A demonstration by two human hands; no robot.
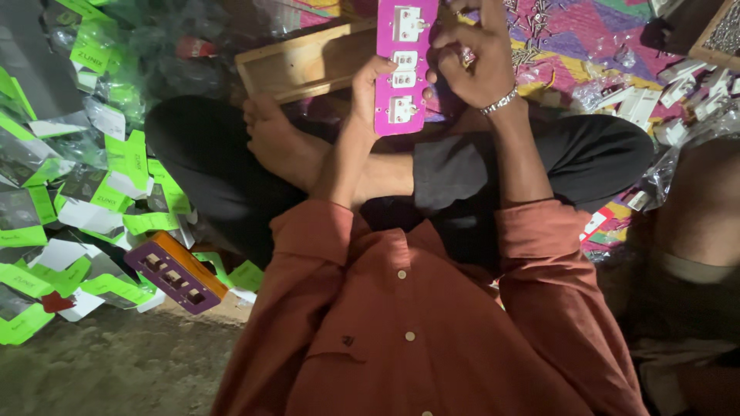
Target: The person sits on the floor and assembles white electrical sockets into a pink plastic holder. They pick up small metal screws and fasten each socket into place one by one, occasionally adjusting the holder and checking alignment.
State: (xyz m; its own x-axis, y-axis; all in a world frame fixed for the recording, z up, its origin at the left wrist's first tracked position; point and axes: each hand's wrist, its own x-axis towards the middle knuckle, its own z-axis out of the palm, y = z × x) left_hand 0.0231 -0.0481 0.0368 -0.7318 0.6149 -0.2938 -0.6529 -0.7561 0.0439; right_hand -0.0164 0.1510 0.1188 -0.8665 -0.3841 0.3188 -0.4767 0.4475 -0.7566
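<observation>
L hand (pixel 368 91): fingers curled, gripping the left edge of a magenta socket plate (pixel 404 69), thumb lying on its face near the middle. R hand (pixel 470 58): fingers bent and bunched together at the plate's right edge, tips touching it approx. level w/ the middle white sockets; cannot tell if a small part is pinched there. Metal bracelet (pixel 499 101) on the R wrist.

Plate: held upright-ish above the crossed legs, long axis vertical in view, three white socket inserts on its face.

Surroundings: wooden tray (pixel 304 62) just behind the L hand. Bare foot (pixel 281 139) resting on the black trousers. A second plate, purple w/ orange side (pixel 176 273), lying left of the person near the red shirt (pixel 401 323). Green-and-clear packets (pixel 92 177) heaped far left. White plastic parts (pixel 644 100) on patterned cloth (pixel 593 31), right.
</observation>
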